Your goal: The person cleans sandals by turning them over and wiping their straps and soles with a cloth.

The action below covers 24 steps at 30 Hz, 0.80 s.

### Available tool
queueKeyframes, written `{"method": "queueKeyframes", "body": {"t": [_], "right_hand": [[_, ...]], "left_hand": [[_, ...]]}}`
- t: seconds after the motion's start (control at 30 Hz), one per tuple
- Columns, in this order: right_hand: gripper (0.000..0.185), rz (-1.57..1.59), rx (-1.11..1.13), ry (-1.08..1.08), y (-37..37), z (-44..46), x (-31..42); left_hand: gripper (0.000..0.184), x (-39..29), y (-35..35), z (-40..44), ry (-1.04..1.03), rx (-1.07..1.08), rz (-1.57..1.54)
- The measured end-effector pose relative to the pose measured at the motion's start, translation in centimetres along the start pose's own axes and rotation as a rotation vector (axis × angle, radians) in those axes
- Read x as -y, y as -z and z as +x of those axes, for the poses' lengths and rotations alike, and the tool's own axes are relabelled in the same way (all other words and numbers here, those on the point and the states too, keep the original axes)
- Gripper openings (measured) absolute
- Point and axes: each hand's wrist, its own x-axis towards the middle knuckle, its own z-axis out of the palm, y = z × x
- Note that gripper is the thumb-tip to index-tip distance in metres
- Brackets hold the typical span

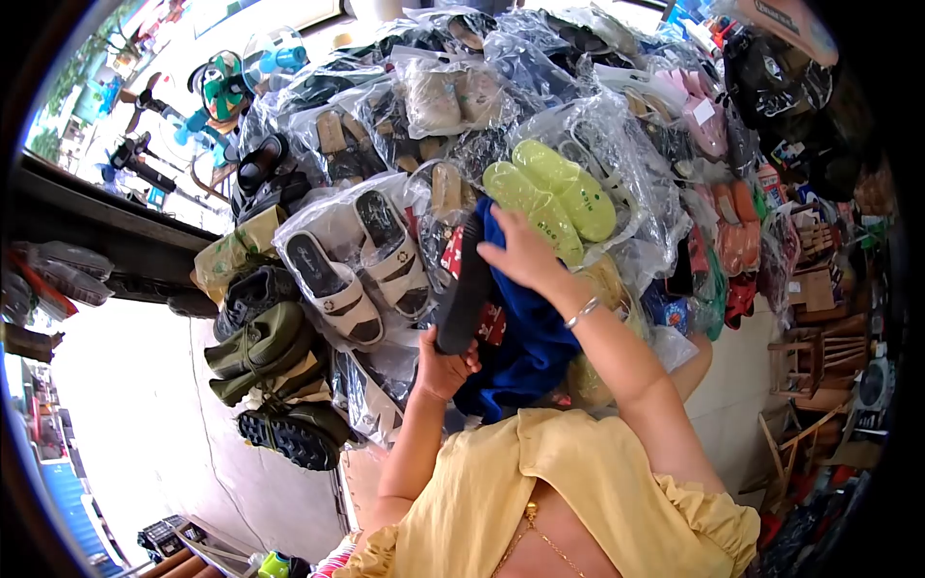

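Head view: the left hand grips the lower end of a black-soled slipper, apparently steadying it on edge beside bagged cream-strapped slides; the right hand meets blue cloth, whether pinching I cannot tell.

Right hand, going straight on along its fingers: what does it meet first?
The right hand would probably meet the blue cloth first, its upper edge lying by the fingertips. Beyond it, roughly in line, are plastic-bagged sandals; depth is unclear.
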Motion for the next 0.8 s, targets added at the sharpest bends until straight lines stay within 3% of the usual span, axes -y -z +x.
{"method": "queueKeyframes", "body": {"t": [0.03, 0.13, 0.23, 0.27, 0.33, 0.4, 0.47, 0.53, 0.6, 0.63, 0.7, 0.73, 0.8], "right_hand": [[0.055, -0.008, -0.033, 0.032, -1.0, -0.7, 0.4], [0.051, -0.038, 0.065, 0.192, -1.2, -3.3, 2.3], [0.046, 0.146, 0.338, 0.503, -1.0, -6.8, 4.2], [0.050, 0.137, 0.506, 0.513, 0.0, -7.1, 4.6], [0.050, 0.166, 0.205, 0.515, 0.1, -5.3, 3.8], [0.049, 0.070, -0.165, 0.288, 0.0, -2.7, 1.8], [0.048, -0.036, -0.215, 0.177, -0.9, -2.0, 0.2], [0.047, -0.019, -0.057, 0.211, -1.4, -5.0, 2.6], [0.049, 0.091, 0.083, 0.446, -2.6, -8.5, 3.8], [0.049, 0.085, 0.194, 0.483, -3.2, -10.2, 4.7], [0.049, 0.136, 0.360, 0.624, -2.8, -10.9, 5.2], [0.050, 0.181, 0.407, 0.693, -2.4, -10.5, 5.3], [0.050, 0.197, 0.128, 0.551, -1.4, -8.9, 5.4]], "left_hand": [[0.066, 0.0, 0.1, 0.0, -0.019, -0.138, 0.088], [0.067, 0.1, 0.7, -0.1, -0.030, -0.080, 0.041], [0.067, 0.2, -0.3, -0.1, -0.017, -0.246, 0.057], [0.067, 0.1, -0.2, 0.1, -0.013, -0.243, 0.060], [0.067, 0.1, 0.1, 0.0, -0.033, -0.077, 0.039], [0.067, 0.4, -0.1, -0.1, -0.037, -0.134, 0.089], [0.067, 0.4, -0.4, -0.1, -0.044, -0.137, 0.101], [0.066, 0.1, 2.0, 0.5, -0.026, -0.012, 0.079], [0.065, 0.3, 2.9, 0.4, -0.007, 0.048, -0.044], [0.065, 0.5, -0.6, -0.2, -0.085, -0.275, 0.072], [0.070, 0.3, 1.9, 0.1, -0.057, 0.019, -0.194], [0.070, 0.5, 1.9, 0.0, -0.065, -0.056, -0.127], [0.071, 0.6, -1.0, -0.5, -0.096, -0.280, 0.102]]}}
